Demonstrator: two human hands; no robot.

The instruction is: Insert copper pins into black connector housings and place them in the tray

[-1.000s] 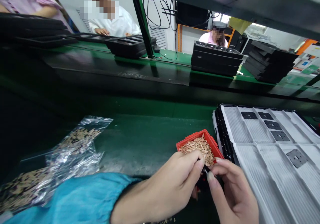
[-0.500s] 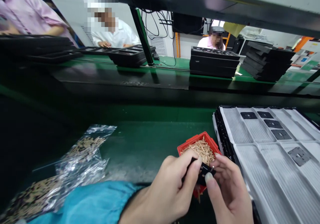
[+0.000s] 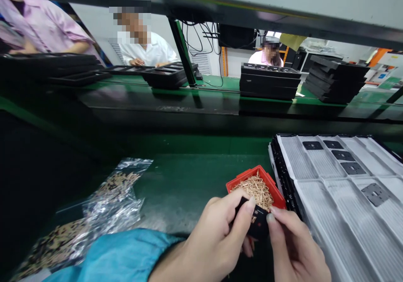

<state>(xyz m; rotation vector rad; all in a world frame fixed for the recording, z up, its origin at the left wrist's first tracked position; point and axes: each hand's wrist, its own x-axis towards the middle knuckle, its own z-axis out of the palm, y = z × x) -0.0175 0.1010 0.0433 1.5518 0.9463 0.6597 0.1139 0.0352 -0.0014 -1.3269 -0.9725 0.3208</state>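
Observation:
My left hand [image 3: 214, 240] in a blue sleeve pinches a small black part [image 3: 257, 224] between thumb and forefinger, just in front of a red box [image 3: 234, 183] filled with thin copper-coloured pins [image 3: 255, 189]. My right hand [image 3: 294, 248] meets it from the right, thumb and fingertips pressed against the same black part. Both hands hover low over the green bench, at the box's near edge.
A white ribbed tray [image 3: 317, 177] holding several flat black parts [image 3: 352, 168] lies right of the box. A clear bag of pins [image 3: 103, 202] lies to the left. Stacks of black trays [image 3: 270, 80] stand beyond a conveyor, where other people sit working.
The black part has come up between both hands' fingertips, in front of the pin box. The view has tilted slightly; the hands sit a little lower in the frame.

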